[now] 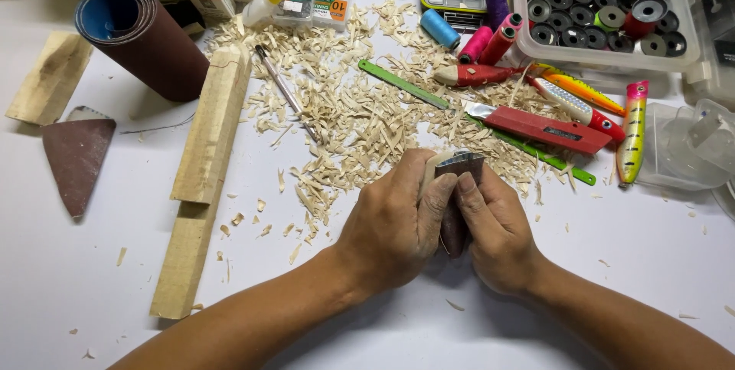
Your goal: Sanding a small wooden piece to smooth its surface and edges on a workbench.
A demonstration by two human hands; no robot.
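Note:
My left hand (394, 221) and my right hand (498, 228) are pressed together just below a heap of wood shavings (360, 109). Between them is a folded piece of dark sandpaper (458, 165) wrapped around a small pale wooden piece (433, 165), of which only the top end shows. My left hand's fingers curl around the wood. My right hand's thumb and fingers pinch the sandpaper against it. The rest of the wooden piece is hidden by my hands.
Two long wooden blocks (203, 163) lie at left, beside a sandpaper roll (145, 37) and a cut sandpaper piece (75, 155). A red utility knife (547, 129), green ruler (402, 84), painted fishing lures (632, 132), thread spools (490, 40) and a bin of spools (605, 10) lie behind.

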